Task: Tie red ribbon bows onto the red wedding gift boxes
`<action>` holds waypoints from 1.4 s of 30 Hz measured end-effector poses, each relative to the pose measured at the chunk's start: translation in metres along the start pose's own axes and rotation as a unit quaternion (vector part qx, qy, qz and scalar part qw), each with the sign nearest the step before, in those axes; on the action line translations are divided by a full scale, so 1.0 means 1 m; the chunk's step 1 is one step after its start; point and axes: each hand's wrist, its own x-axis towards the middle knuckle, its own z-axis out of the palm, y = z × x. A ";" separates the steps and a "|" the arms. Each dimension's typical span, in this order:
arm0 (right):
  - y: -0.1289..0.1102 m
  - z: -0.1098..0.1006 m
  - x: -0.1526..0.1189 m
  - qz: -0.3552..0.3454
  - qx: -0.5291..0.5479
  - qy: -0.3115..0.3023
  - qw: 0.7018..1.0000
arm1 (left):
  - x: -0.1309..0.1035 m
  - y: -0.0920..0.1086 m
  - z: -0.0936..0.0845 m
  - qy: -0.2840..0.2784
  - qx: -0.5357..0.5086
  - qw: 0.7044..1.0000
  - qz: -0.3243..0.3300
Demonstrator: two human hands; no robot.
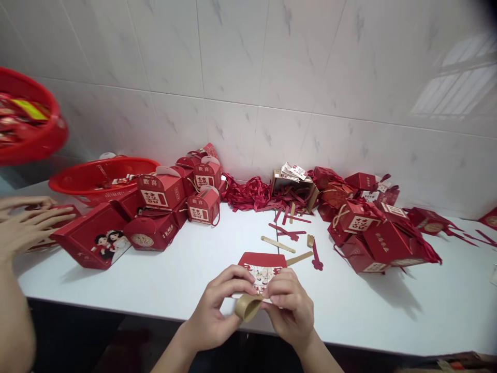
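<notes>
A small red and white card box (263,269) with a printed couple is held at the table's front edge. My left hand (221,305) grips its left side, with a curled gold strip (247,307) between the thumb and the box. On the right side, my right hand (291,305) pinches the lower edge of the same box, near the end of the gold strip. Just beyond the box lie loose gold strips (278,244) and dark red strips (317,254). The underside of the box is hidden.
Red gift boxes (160,190) are piled at left and more boxes (359,223) at right. Red ribbons (248,194) lie by the wall beside an open carton (310,194). Another person's hands (23,223) work at far left, near a red basket (73,181).
</notes>
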 end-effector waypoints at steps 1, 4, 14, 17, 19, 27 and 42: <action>0.001 0.002 -0.002 0.007 0.002 0.002 1.000 | 0.000 -0.002 0.001 0.009 0.005 1.000 -0.004; 0.004 0.006 -0.008 0.054 0.018 0.001 0.998 | -0.001 -0.008 0.003 0.032 0.024 0.999 -0.033; 0.003 0.001 -0.005 0.265 0.047 -0.195 0.943 | -0.008 -0.005 0.005 0.043 0.045 0.992 -0.113; 0.001 0.000 -0.003 0.282 0.064 -0.195 0.937 | -0.008 -0.004 0.006 0.044 0.041 0.992 -0.115; 0.000 0.001 -0.001 0.285 0.075 -0.197 0.935 | -0.008 -0.003 0.005 0.046 0.039 0.991 -0.117; 0.002 0.009 -0.011 0.176 0.019 -0.098 0.979 | -0.009 -0.002 0.010 0.065 0.052 0.990 -0.114; -0.007 -0.001 -0.014 0.116 -0.056 -0.060 0.990 | -0.008 0.014 0.017 0.062 0.064 0.990 -0.112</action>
